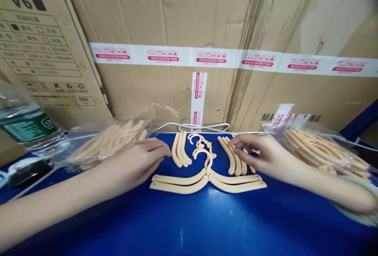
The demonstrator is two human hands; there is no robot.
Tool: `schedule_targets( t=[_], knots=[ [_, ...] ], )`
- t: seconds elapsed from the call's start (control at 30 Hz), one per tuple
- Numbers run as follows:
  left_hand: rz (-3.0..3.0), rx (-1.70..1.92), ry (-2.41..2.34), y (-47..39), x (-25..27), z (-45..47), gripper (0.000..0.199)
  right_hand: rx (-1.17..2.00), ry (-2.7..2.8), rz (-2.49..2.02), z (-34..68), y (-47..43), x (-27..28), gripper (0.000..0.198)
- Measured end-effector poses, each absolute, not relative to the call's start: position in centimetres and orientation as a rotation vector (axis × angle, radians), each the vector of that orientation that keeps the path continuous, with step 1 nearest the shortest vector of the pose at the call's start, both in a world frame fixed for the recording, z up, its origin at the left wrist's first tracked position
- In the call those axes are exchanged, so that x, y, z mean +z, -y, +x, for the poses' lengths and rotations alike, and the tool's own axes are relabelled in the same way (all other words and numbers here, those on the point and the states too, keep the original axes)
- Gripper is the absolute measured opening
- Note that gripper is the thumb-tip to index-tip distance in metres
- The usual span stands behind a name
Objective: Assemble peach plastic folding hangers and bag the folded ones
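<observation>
Paired bars meet at hooks, joining unclear — more remain in bags.
Left hand and right hand bend fingers near loose bars — grip can't be told.

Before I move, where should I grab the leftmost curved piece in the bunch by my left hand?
Probably around the middle of that leftmost curved piece, coming from its left with your left hand. Its bulging edge faces your fingers there, while the next curved piece crowds its right.
</observation>
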State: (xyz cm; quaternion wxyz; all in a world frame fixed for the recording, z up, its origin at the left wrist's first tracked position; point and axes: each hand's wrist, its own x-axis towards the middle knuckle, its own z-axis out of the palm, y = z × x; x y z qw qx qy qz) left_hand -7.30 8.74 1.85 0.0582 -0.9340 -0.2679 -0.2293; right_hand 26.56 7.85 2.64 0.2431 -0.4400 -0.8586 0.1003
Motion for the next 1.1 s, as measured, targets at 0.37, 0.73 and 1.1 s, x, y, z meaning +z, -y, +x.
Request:
schedule_targets(
  t=[0.37,0.73,1.1],
  knots=[
    [-2.866,-0.296,0.734,-10.0,1.7,-5.0,0.028,0.347,2.507,-1.281,22.2,-15.2,2.0,0.011],
    [-2.852,-0.18,0.697,-10.8,1.5,-4.9,0.038,0.793,2.23,-1.38,22.0,-16.7,1.2,0.022],
    [-2.749,-0.419,0.734,-9.1,2.0,-5.6,0.048,1.355,1.575,-1.038,23.1,-10.8,4.2,0.04]
  ],
)
